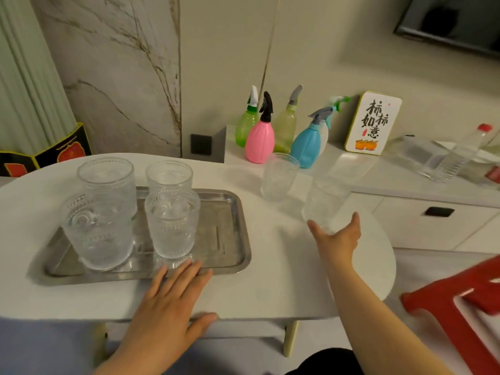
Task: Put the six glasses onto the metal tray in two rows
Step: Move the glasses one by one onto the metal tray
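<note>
A metal tray [230,234] lies on the left half of the white table [284,280]. Several clear beaded glasses stand upright on it in two rows: back left [108,182], back middle [169,175], front left [98,231], front middle [173,223]. The tray's right third is bare. Two more glasses stand on the table to the right: a far glass [278,177] and a nearer glass [326,201]. My right hand [338,236] is spread, thumb and fingers either side of the nearer glass's base, not closed on it. My left hand [173,296] lies flat at the tray's front rim.
Several coloured spray bottles [259,139] and a picture card [373,123] stand on a white cabinet [405,185] behind the table. A clear plastic bottle [460,155] lies at the far right. A red stool [454,307] stands beside the table's right end.
</note>
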`<state>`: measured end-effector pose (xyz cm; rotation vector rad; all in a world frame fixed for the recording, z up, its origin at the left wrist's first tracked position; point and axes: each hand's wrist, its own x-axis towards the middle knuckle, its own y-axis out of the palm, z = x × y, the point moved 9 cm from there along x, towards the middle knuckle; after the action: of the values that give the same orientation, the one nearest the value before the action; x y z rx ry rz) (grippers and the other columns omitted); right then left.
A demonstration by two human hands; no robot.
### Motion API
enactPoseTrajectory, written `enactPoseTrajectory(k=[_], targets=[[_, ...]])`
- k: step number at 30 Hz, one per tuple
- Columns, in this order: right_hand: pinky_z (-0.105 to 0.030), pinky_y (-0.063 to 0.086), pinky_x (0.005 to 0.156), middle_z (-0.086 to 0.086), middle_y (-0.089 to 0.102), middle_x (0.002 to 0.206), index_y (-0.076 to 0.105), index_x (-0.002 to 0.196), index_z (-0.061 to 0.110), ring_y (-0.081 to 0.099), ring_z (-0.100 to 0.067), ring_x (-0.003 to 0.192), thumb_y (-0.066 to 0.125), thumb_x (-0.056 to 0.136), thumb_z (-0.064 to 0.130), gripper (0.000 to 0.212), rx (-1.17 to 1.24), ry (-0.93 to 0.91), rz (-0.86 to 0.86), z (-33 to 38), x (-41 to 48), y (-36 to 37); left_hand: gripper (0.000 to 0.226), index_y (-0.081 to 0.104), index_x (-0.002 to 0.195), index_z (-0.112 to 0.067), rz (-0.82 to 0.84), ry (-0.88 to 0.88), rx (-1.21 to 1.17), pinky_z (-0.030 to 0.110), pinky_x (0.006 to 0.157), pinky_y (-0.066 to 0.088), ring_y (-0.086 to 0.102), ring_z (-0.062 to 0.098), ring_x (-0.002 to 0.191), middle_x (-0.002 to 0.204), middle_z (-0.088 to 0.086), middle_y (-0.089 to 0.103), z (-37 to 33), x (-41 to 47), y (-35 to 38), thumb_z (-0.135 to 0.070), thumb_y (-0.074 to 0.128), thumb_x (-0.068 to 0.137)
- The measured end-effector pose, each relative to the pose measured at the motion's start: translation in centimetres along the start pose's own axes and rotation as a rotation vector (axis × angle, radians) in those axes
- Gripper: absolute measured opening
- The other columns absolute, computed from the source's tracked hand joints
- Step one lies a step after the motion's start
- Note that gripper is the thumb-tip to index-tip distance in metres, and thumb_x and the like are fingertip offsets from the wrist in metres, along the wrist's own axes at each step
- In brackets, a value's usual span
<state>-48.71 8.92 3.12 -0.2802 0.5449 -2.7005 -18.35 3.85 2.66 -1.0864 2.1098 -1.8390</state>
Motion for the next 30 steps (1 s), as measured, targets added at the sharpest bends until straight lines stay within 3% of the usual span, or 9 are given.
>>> enactPoseTrajectory(k=[3, 5, 8, 14, 17, 19, 22, 26, 30], targets=[[-0.046, 0.022, 0.113, -0.014, 0.014, 0.152, 0.000, 0.142, 0.018, 0.020, -0.030, 0.138, 0.076, 0.068, 0.021, 0.105, 0.157, 0.064, 0.065, -0.6, 2.1, 1.0, 0.064, 0.043, 0.114, -0.014, -0.018, -0.004, 0.016, 0.024, 0.109, -0.001, 0.031, 0.020, 0.124, 0.107, 0.015, 0.069, 0.1, 0.3, 0.3, -0.058, 0.002, 0.093], [-0.045, 0.025, 0.111, -0.015, 0.015, 0.151, -0.003, 0.141, 0.020, 0.022, -0.030, 0.137, 0.074, 0.069, 0.018, 0.106, 0.231, 0.055, 0.103, -0.5, 2.9, 1.7, 0.063, 0.043, 0.115, -0.015, -0.035, -0.002, 0.028, 0.025, 0.109, 0.001, 0.005, 0.003, 0.138, 0.109, 0.014, 0.068, 0.4, 0.2, 0.5, -0.059, 0.003, 0.093], [-0.041, 0.029, 0.108, -0.013, 0.022, 0.149, -0.003, 0.141, 0.019, 0.030, -0.028, 0.133, 0.074, 0.069, 0.013, 0.106, 0.254, -0.001, 0.132, -0.1, 3.6, 2.7, 0.063, 0.043, 0.116, -0.016, -0.058, 0.013, 0.052, 0.026, 0.109, 0.003, -0.010, -0.006, 0.135, 0.110, 0.012, 0.068, 0.5, 0.2, 0.6, -0.059, 0.004, 0.093], [-0.023, 0.029, 0.097, -0.011, 0.033, 0.142, 0.015, 0.137, 0.011, 0.036, -0.023, 0.128, 0.073, 0.068, 0.007, 0.089, 0.230, -0.116, 0.087, 1.2, 4.3, 2.9, 0.062, 0.043, 0.117, -0.017, -0.066, 0.032, 0.049, 0.028, 0.104, 0.009, -0.007, -0.006, 0.136, 0.112, 0.011, 0.067, 0.6, 0.3, 0.6, -0.059, 0.004, 0.092], [-0.023, 0.032, 0.090, -0.013, 0.040, 0.137, 0.020, 0.133, 0.008, 0.042, -0.024, 0.121, 0.073, 0.070, 0.010, 0.082, 0.194, -0.099, 0.085, 1.1, 4.4, 2.7, 0.061, 0.043, 0.116, -0.018, -0.037, 0.052, 0.058, 0.029, 0.102, 0.011, 0.021, 0.009, 0.133, 0.111, 0.011, 0.068, 0.5, 0.2, 0.5, -0.058, 0.003, 0.093], [-0.026, 0.033, 0.089, -0.012, 0.041, 0.136, 0.022, 0.132, 0.008, 0.043, -0.022, 0.117, 0.074, 0.069, 0.013, 0.082, 0.179, -0.093, 0.094, 1.2, 4.1, 2.5, 0.060, 0.044, 0.115, -0.017, -0.037, 0.068, 0.060, 0.027, 0.102, 0.012, 0.039, 0.017, 0.114, 0.109, 0.011, 0.068, 0.5, 0.1, 0.2, -0.056, 0.004, 0.093], [-0.027, 0.035, 0.088, -0.011, 0.043, 0.133, 0.024, 0.131, 0.009, 0.044, -0.017, 0.108, 0.074, 0.068, 0.013, 0.080, 0.220, -0.084, 0.131, 1.4, 3.1, 2.6, 0.060, 0.044, 0.114, -0.017, -0.045, 0.048, 0.026, 0.023, 0.101, 0.014, 0.041, 0.016, 0.108, 0.110, 0.011, 0.068, 1.2, -0.3, -0.4, -0.056, 0.005, 0.093], [-0.030, 0.040, 0.088, -0.007, 0.044, 0.127, 0.027, 0.128, 0.011, 0.047, -0.022, 0.114, 0.073, 0.069, 0.009, 0.075, 0.284, -0.106, 0.289, 3.2, 0.9, 4.2, 0.057, 0.046, 0.112, -0.018, -0.068, -0.002, -0.003, 0.019, 0.104, 0.010, 0.042, 0.016, 0.106, 0.109, 0.011, 0.068, 2.0, -0.9, -1.5, -0.057, 0.008, 0.094], [-0.025, 0.042, 0.085, -0.001, 0.041, 0.124, 0.025, 0.127, 0.019, 0.045, -0.017, 0.111, 0.071, 0.069, 0.004, 0.075, 0.309, -0.166, 0.533, 6.8, -2.2, 7.3, 0.053, 0.065, 0.104, -0.014, -0.082, -0.039, -0.017, 0.015, 0.105, 0.007, 0.044, 0.016, 0.101, 0.102, 0.011, 0.071, 3.0, -1.6, -2.4, -0.051, 0.041, 0.074]])
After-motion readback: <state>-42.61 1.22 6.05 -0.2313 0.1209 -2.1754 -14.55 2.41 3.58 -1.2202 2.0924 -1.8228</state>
